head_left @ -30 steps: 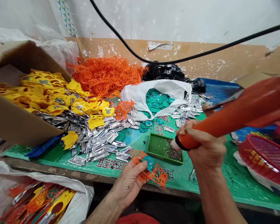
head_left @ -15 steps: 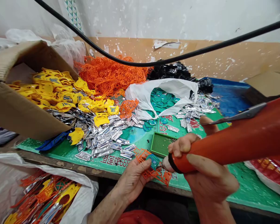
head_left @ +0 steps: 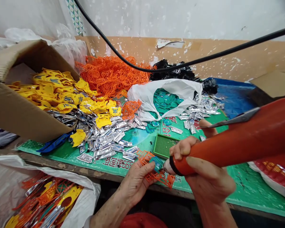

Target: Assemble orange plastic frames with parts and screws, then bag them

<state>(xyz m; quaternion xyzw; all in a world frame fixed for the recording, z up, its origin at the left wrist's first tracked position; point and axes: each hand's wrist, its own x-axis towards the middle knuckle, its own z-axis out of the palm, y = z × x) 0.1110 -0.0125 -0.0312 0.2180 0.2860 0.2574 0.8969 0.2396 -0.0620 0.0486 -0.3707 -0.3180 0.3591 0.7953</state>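
Observation:
My left hand (head_left: 135,180) pinches an orange plastic lattice frame (head_left: 165,180) together with a small teal plastic piece (head_left: 156,163) lying on it, just over the table's front edge. My right hand (head_left: 204,169) is wrapped around the front of a thick orange-red power screwdriver (head_left: 247,136), which comes in from the right. Its pale nose and thin tip meet the edge of the teal piece; the exact contact point is too small to make out. A pair of scissors (head_left: 239,118), partly hidden, lies along the tool's top. Just behind the work stands a green perforated tray (head_left: 165,145) holding small dark bits.
Silver parts (head_left: 109,139) spread across the green tabletop (head_left: 239,202). Yellow pieces (head_left: 52,88) spill from a cardboard box (head_left: 25,117). Behind are orange frames (head_left: 109,76), a white bag (head_left: 142,95) of teal pieces and black parts (head_left: 166,72). A black cable (head_left: 123,60) hangs across. A sack (head_left: 92,193) sits lower left.
The power screwdriver and my right hand have shifted slightly left and down, and the cable's sag has moved. My left hand keeps the same hold on the orange frame and teal piece.

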